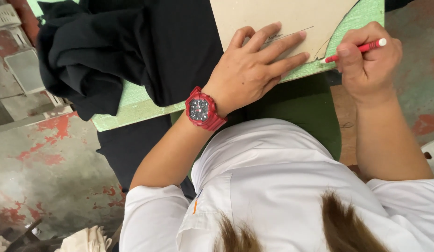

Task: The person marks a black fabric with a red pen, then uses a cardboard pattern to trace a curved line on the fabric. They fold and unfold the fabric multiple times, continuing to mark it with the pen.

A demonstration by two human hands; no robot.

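A: Obs., largest first?

B: Green tabletop. Black cloth heaped beyond my left wrist. Tan cardboard pattern lies under my left hand, fingers spread flat, pinning it; nothing grasped.

A: And the other?

B: My right hand has its grip closed on a red pencil, tip touching the pattern's curved edge just past my left fingertips.

A: Technique note?

B: My judgement: press near the tip so the card can't creep; keep the point hard against the edge.
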